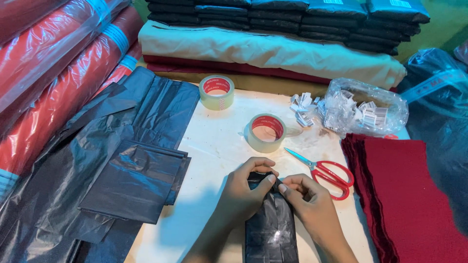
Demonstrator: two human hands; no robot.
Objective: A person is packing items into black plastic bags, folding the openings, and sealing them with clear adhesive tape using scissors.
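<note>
Pinching the top end of a dark plastic packet (271,224), left hand (242,192) and right hand (312,204) fingers grasping it, packet lying lengthwise 12-to-6 on the white worktop (214,146), red scissors (325,174) at 2 o'clock, tape roll (265,132) at 12, bag of white labels (365,108) at 1.

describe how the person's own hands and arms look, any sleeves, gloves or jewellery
Both the left hand and the right hand are bare: no gloves, rings, watch or bracelets show. The forearms are uncovered as far as the bottom edge of the picture, with no sleeve in view. Fingernails are short and unpainted.

both hands meet at centre, left hand (243,192) and right hand (307,199) with fingers pinched closed.
</note>
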